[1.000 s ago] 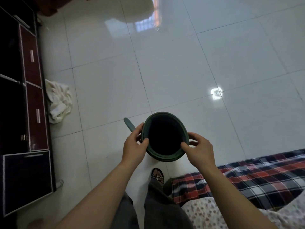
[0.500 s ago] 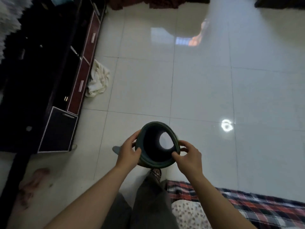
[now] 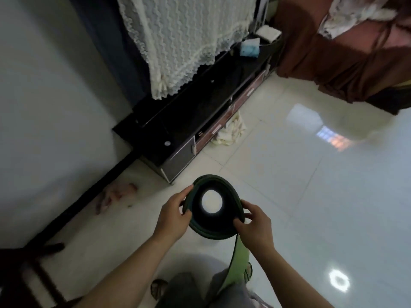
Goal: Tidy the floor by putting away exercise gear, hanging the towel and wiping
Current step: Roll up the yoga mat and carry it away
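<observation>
A rolled dark green exercise mat (image 3: pixel 231 194) is held upright in front of me, its open end facing the camera so the floor shows through the hollow core. My left hand (image 3: pixel 172 215) grips its left rim and my right hand (image 3: pixel 255 226) grips its right rim. A loose lighter green end of the mat (image 3: pixel 239 263) hangs down under my right hand. A crumpled cream towel (image 3: pixel 231 132) lies on the floor against the cabinet.
A low black cabinet (image 3: pixel 178 127) with reddish drawer fronts runs along the left wall, with a lace cloth (image 3: pixel 184 41) draped above it. A pinkish rag (image 3: pixel 115 194) lies by the skirting. Brown fabric (image 3: pixel 333 58) covers furniture at upper right. A dark chair (image 3: pixel 26 270) stands lower left.
The view has swung left and up, bringing the wall, lace cloth and brown fabric into sight. Both hands kept hold of the rolled mat, and its loose end now hangs below my right hand.
</observation>
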`<state>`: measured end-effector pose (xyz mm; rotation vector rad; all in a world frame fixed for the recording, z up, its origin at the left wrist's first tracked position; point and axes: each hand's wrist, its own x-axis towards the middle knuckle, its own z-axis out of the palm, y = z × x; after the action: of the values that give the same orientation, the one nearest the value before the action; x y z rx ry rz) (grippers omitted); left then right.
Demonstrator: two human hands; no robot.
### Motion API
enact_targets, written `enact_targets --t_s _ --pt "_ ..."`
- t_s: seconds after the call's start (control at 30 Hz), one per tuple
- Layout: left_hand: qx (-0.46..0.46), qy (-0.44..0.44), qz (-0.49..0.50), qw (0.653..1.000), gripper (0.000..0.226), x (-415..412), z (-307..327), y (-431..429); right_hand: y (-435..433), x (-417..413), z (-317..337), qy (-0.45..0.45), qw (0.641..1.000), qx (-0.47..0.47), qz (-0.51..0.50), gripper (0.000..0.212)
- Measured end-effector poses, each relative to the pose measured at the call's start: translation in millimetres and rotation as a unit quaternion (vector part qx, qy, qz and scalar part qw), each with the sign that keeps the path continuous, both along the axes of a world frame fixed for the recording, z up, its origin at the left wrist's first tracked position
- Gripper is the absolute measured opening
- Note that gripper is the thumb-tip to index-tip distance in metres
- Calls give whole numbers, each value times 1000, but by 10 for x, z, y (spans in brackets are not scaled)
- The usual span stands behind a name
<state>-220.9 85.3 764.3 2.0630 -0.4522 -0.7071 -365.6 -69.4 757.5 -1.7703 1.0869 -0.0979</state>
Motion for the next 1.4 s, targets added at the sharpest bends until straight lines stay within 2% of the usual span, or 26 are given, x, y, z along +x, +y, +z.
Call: enact_targets --t_s 0.3,0.57,0.83,1.03,1.4 --pt "-27 -8 186 982 55 846 70 2224 1763 1569 180 -10 982 -27 186 46" --pt "-2 -16 367 930 56 1137 6 3559 3010 2697 126 -13 927 -24 373 46" --pt "10 10 469 883 60 1698 -194 4213 3754 3781 -167 -19 860 -23 509 46" --pt "25 57 536 842 67 2237 -359 4501 4151 4598 -477 13 816 1 577 48" --pt "22 108 589 801 65 2800 -789 5022 4817 5441 -769 68 774 -18 629 45"
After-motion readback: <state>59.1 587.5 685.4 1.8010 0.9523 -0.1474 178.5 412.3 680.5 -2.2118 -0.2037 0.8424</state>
